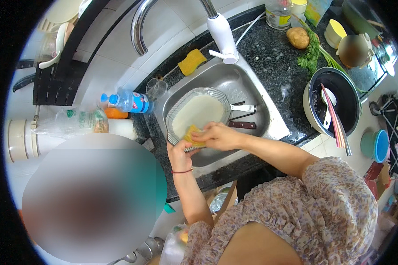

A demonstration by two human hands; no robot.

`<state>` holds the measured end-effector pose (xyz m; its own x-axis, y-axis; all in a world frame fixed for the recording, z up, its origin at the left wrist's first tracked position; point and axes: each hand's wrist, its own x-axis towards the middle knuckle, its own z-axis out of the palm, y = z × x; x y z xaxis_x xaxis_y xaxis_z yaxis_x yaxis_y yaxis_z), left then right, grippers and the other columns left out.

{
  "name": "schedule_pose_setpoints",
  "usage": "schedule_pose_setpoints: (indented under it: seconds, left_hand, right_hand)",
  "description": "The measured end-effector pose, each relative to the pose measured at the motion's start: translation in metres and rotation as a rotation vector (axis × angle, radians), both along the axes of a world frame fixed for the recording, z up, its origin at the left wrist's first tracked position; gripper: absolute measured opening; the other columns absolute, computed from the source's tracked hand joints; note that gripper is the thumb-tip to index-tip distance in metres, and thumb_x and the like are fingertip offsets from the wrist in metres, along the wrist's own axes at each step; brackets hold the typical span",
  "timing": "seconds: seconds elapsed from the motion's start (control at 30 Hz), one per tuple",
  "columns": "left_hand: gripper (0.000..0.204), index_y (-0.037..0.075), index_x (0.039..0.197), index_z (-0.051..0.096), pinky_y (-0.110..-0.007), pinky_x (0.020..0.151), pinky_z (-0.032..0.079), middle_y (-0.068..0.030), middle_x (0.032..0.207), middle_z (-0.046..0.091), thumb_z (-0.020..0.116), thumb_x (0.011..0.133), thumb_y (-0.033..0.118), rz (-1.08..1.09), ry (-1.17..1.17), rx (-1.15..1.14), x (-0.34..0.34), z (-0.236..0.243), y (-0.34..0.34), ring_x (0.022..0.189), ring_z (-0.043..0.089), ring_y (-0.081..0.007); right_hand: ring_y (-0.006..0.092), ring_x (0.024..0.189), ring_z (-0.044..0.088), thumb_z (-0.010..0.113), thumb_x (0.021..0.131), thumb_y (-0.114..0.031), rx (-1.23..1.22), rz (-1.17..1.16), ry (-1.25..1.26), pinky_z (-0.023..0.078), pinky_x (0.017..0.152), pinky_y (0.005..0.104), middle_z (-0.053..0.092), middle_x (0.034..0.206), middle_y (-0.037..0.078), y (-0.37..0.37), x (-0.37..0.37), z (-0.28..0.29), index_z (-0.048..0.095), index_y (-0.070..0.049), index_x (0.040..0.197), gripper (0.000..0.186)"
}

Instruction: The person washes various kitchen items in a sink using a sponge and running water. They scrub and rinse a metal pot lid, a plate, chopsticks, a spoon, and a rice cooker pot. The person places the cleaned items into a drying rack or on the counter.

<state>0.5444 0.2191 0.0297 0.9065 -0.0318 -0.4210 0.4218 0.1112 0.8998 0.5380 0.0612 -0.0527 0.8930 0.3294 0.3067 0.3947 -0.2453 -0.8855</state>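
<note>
A wide, shallow plate (198, 112) with a striped, ribbed rim is tilted inside the steel sink (248, 98). My left hand (180, 152) grips its near-left rim, fingers closed round the edge. My right hand (219, 136) presses a yellow sponge (192, 134) against the inside of the plate near that same rim. The fingers of my right hand are closed over the sponge and partly cover it. Beside the plate in the sink lie a knife with a dark brown handle (242, 125) and a white-handled utensil (243, 107).
Above the sink stands a white and chrome faucet (223, 37). Another yellow sponge (192, 62) lies on the sink's back edge. Bottles (135, 101) and a clear glass (156, 87) stand at left. A dark-lined pot (314, 99) with utensils, a potato (297, 38) and green herbs (311, 53) are at right.
</note>
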Motion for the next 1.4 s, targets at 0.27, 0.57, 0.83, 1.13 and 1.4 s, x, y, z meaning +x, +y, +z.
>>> schedule_pose_setpoints:
  seconds: [0.27,0.57,0.83,1.13,1.4]
  left_hand:
    - [0.052,0.003,0.113,0.046,-0.037,0.052,0.055,-0.0105,0.093,0.058,0.046,0.062,-0.001,0.011,0.014,-0.078,-0.015,0.006,-0.013,0.075,0.061,-0.0249]
    - [0.051,0.002,0.111,0.048,-0.035,0.05,0.055,-0.0123,0.093,0.059,0.044,0.06,0.0,0.061,0.004,-0.055,-0.01,0.004,0.016,0.071,0.062,-0.0247]
    - [0.058,0.003,0.117,0.045,-0.034,0.046,0.055,-0.0122,0.092,0.059,0.044,0.059,0.0,0.061,-0.036,-0.027,-0.014,0.002,0.014,0.067,0.062,-0.0252]
    - [0.069,0.007,0.127,0.039,-0.033,0.046,0.055,-0.0124,0.098,0.058,0.043,0.059,0.0,0.032,-0.002,-0.068,-0.008,0.0,0.006,0.07,0.062,-0.0247]
    - [0.072,0.009,0.13,0.035,-0.034,0.049,0.056,-0.0123,0.101,0.056,0.043,0.059,-0.001,0.104,-0.005,-0.062,-0.009,-0.015,0.009,0.074,0.062,-0.0252]
  right_hand:
    - [0.0266,0.082,0.061,0.047,0.08,-0.021,-0.381,-0.478,0.104,0.046,0.069,0.0401,0.064,0.082,0.009,-0.034,0.06,-0.045,0.06,-0.028,0.108,0.032]
    - [0.0258,0.079,0.061,0.05,0.079,-0.017,-0.052,0.014,0.098,0.045,0.075,0.0356,0.065,0.088,0.008,-0.024,0.01,-0.019,0.067,-0.022,0.095,0.025]
    - [0.0227,0.08,0.061,0.053,0.077,-0.022,-0.591,-0.32,0.176,0.044,0.076,0.041,0.066,0.084,0.004,-0.067,0.027,-0.039,0.07,-0.023,0.083,0.019]
    - [0.0228,0.075,0.063,0.054,0.077,-0.032,-0.658,-0.301,0.405,0.045,0.073,0.0408,0.066,0.08,0.008,-0.078,0.022,-0.034,0.07,-0.023,0.081,0.019]
    - [0.0274,0.076,0.063,0.052,0.073,-0.02,-0.219,-0.092,0.393,0.049,0.076,0.0353,0.065,0.079,0.009,-0.008,-0.012,0.034,0.07,-0.023,0.083,0.02]
